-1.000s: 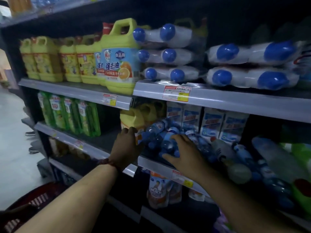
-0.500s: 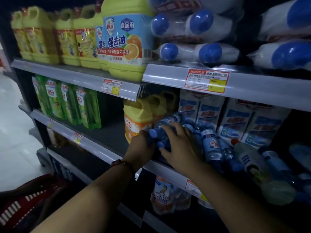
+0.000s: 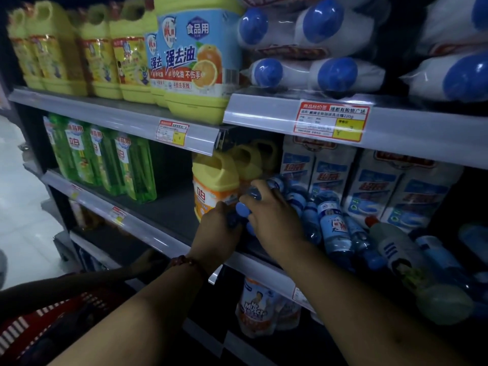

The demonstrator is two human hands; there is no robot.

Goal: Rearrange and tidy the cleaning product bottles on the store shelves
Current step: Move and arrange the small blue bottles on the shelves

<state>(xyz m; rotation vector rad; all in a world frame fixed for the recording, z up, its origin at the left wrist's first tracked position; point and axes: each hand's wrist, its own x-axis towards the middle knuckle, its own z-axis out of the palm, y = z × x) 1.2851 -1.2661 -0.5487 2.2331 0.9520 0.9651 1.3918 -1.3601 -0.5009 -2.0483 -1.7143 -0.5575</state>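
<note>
Heap of small clear plastic bottles with blue caps [image 3: 330,223] lying at front edge of grey middle shelf [image 3: 158,237], beside yellow-orange handled jug [image 3: 214,186]. The right hand [image 3: 274,223] curling round 1. The left hand [image 3: 219,233] touching it, fingers hidden, grip unclear. Probably light, slick, rolling: taking bodies, not caps.

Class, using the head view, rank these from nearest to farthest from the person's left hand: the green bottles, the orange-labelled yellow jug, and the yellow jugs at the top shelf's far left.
From the left hand:
1. Orange-labelled yellow jug, just behind it on the middle shelf.
2. Green bottles, same shelf, off to the left.
3. Far-left yellow jugs, up on the top shelf.
</note>
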